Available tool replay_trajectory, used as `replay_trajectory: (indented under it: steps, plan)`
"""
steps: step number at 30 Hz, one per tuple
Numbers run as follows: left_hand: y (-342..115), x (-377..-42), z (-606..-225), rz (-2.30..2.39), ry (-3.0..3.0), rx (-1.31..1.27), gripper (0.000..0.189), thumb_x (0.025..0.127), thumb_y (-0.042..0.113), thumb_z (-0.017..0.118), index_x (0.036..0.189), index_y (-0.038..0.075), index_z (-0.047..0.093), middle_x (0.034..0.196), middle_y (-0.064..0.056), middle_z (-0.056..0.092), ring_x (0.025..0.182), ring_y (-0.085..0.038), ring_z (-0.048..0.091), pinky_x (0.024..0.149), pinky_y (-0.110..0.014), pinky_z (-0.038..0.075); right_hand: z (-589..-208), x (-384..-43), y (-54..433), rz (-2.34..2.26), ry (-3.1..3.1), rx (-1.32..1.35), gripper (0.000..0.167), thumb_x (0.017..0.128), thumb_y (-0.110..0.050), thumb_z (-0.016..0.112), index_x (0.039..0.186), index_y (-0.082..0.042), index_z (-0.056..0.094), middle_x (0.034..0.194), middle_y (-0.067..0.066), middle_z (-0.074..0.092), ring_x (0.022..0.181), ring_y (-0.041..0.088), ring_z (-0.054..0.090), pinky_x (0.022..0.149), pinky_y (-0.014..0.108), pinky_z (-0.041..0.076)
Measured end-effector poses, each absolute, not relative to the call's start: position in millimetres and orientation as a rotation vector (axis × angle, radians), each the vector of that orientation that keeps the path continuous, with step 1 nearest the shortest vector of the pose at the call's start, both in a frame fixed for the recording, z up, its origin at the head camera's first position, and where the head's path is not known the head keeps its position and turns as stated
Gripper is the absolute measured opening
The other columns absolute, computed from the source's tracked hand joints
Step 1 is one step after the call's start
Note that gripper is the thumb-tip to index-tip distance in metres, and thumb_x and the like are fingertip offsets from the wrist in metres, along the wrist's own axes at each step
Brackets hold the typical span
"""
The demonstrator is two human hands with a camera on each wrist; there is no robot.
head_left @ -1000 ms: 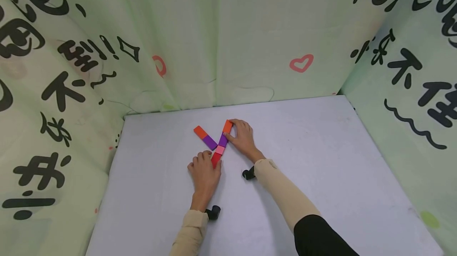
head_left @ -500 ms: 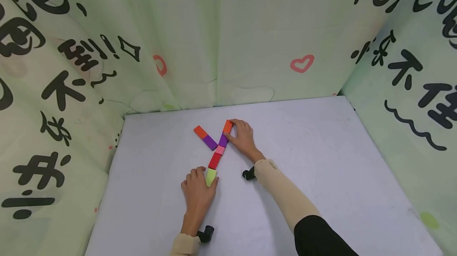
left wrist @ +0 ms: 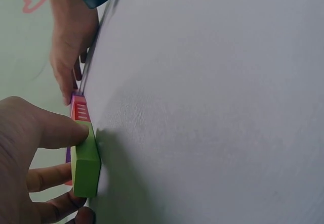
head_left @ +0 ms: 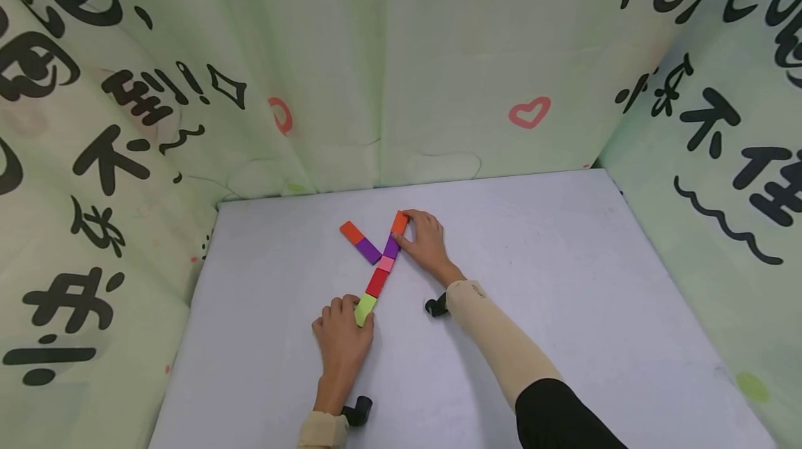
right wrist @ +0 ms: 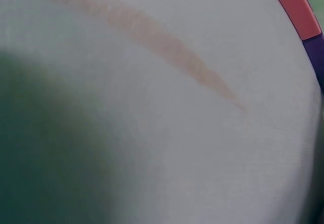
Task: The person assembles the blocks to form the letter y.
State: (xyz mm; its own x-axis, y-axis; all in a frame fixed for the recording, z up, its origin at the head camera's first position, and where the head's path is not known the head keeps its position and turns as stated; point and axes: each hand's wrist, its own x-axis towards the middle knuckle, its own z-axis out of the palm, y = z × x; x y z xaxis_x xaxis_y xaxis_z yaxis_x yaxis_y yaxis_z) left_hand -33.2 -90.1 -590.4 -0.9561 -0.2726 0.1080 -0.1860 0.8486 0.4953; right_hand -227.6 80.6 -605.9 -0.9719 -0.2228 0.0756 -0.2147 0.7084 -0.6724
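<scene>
A slanting row of coloured blocks lies on the white table. From its far end come an orange block (head_left: 399,221), a purple block (head_left: 391,246), a pink block (head_left: 386,264) and a red block (head_left: 376,282). My left hand (head_left: 342,341) pinches a light green block (left wrist: 86,158) between thumb and fingers, at the red block's near end. My right hand (head_left: 427,243) holds the far end, fingertips at the orange block and thumb at the purple one. In the right wrist view the hand is out of sight; the pink block (right wrist: 299,11) shows at the edge.
Left of the row, a second orange block (head_left: 352,231) and second purple block (head_left: 368,250) form a slanted branch whose near end meets the row by the pink block. A printed curtain (head_left: 438,73) stands behind and beside the white table (head_left: 532,261).
My left hand has drawn back from the red block toward the near left, bringing the green block into sight. The green block then turned into line with the row. My right hand stays put.
</scene>
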Motion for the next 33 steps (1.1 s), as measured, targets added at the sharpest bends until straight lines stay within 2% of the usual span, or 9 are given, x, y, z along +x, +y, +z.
replay_trajectory:
  steps: [19,33]
  plan:
    - [-85.1,-41.3,-596.7,-0.73,-2.863,0.357,0.04,0.088,0.031,0.082,0.117,0.008,0.066,0.108,-0.013,0.066,0.098,-0.03,0.058,0.094,-0.054,0.042,-608.6,-225.4,83.6,-1.153,2.886,-0.364,0.064,0.097,-0.038,0.072,0.151,-0.013,0.049,0.153,0.01,0.055,0.149,0.034,0.038,0.127,0.058,0.023]
    - [-73.9,-53.8,-600.0,-0.563,-2.83,0.381,0.044,0.089,0.037,0.081,0.114,0.006,0.064,0.104,-0.014,0.065,0.099,-0.031,0.06,0.093,-0.053,0.042,-607.2,-227.4,82.0,-1.157,2.894,-0.377,0.063,0.097,-0.038,0.072,0.151,-0.013,0.05,0.152,0.009,0.056,0.148,0.033,0.04,0.126,0.056,0.023]
